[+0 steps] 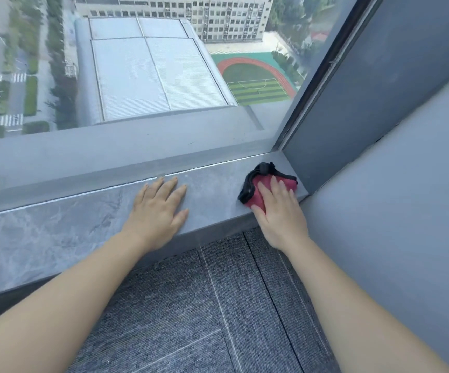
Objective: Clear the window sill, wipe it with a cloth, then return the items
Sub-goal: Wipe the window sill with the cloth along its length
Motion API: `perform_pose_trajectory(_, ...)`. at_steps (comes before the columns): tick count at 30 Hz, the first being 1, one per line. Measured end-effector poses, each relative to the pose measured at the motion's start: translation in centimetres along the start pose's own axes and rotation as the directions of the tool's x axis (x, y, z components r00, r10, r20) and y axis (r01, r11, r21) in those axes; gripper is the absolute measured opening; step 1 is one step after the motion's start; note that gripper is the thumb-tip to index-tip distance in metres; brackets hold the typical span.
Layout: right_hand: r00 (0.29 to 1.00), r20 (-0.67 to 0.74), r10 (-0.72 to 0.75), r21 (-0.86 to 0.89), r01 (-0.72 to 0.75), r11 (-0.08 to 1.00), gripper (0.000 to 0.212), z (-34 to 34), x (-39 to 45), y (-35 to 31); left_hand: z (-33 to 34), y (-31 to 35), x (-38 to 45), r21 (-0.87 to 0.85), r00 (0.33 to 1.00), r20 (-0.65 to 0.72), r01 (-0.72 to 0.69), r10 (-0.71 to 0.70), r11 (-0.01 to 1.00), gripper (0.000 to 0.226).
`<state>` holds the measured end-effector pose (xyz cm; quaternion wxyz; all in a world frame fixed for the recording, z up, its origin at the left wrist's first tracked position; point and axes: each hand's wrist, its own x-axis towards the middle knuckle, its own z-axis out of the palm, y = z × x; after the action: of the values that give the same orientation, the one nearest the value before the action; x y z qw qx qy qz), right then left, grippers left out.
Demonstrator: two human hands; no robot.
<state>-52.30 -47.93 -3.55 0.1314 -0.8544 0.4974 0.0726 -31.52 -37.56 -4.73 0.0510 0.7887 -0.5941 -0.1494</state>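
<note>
we press our right hand flat on the red cloth, fingers spread on top of it, not wrapped around it. the cloth has a black edge and sits on the window sill, right up in the far right corner where the sill meets the side wall. our left hand lies open and flat on the bare sill, near the cloth but not touching it, holding nothing. we think we are in the wiping step, because no items show on the sill. here is what could go wrong. the cloth is bunched up, so if we push it like this, we think only a small part rubs the stone and some dust stays. the corner is tight too, and the wall is in the way, so our fingers could bump it and the cloth could miss the very end. the cloth lies near the front edge, so a quick pull could drag it off onto the carpet floor below. our left hand rests on the part yet to be wiped, so it stands in the way and must lift. the big window glass stands just behind the sill, with roofs and a green sports field far below. we cannot see where the cleared items are.
</note>
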Motion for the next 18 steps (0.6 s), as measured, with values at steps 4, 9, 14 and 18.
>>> perform_pose_trajectory(4,0.972,-0.023,0.235,0.062,-0.233,0.971,0.063,-0.2,1.8,0.6,0.2,0.3,0.1,-0.019,0.999,-0.026,0.024,-0.025,1.0,0.095)
perform_pose_trajectory(9,0.956,-0.067,0.287,0.124,-0.277,0.953,0.061,-0.2,5.0,0.0,0.5,0.0,0.1,-0.063,0.996,-0.087,0.021,-0.027,0.998,0.086)
perform_pose_trajectory(14,0.969,-0.076,0.236,0.103,-0.228,0.968,0.061,-0.7,7.2,0.3,0.4,-0.2,0.0,-0.105,0.996,-0.083,0.014,-0.022,0.994,0.084)
perform_pose_trajectory(18,0.968,-0.098,0.233,0.062,-0.228,0.972,0.061,-0.6,7.1,-0.2,0.1,-0.4,-0.1,-0.168,0.995,-0.094,0.019,-0.035,0.986,0.085)
